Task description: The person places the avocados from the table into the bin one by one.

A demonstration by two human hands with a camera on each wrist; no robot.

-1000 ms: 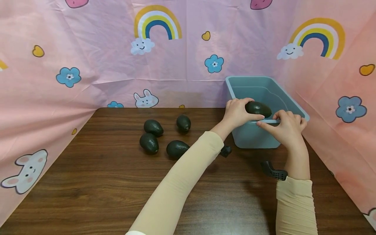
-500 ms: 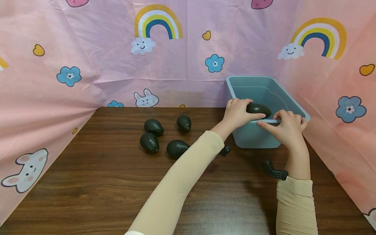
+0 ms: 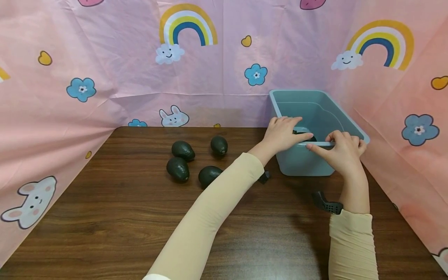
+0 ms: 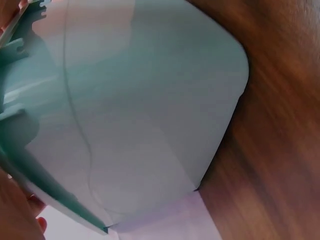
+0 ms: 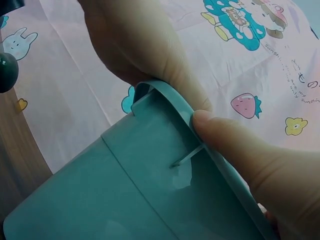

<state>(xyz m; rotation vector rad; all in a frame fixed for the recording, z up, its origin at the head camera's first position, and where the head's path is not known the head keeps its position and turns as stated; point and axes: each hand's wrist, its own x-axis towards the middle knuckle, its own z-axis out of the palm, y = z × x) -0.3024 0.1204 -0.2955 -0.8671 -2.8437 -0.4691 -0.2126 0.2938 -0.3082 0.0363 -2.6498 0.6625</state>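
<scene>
A teal plastic bin [image 3: 304, 161] stands at the right rear of the table. Over its near rim is my left hand [image 3: 282, 134], thumb and fingers spread apart and holding nothing. Just below that hand, inside the bin, a dark green avocado [image 3: 308, 137] shows in part; the hand and rim hide the rest. My right hand [image 3: 344, 153] grips the bin's near right rim, thumb outside and fingers over the edge. In the right wrist view the right thumb [image 5: 240, 145] presses against the rim. The left wrist view shows mostly the bin's outer wall [image 4: 150, 100].
Several avocados lie on the wooden table [image 3: 105, 217] left of the bin: a front-left one [image 3: 177, 169], one behind it [image 3: 183, 151], another farther right [image 3: 219, 146], and one partly behind the left sleeve [image 3: 209, 176]. A patterned cloth [image 3: 224, 70] hangs behind and beside the table.
The left hand held the avocado above the rim; it has let go, and the avocado has dropped lower into the bin. The right hand has kept its hold on the rim.
</scene>
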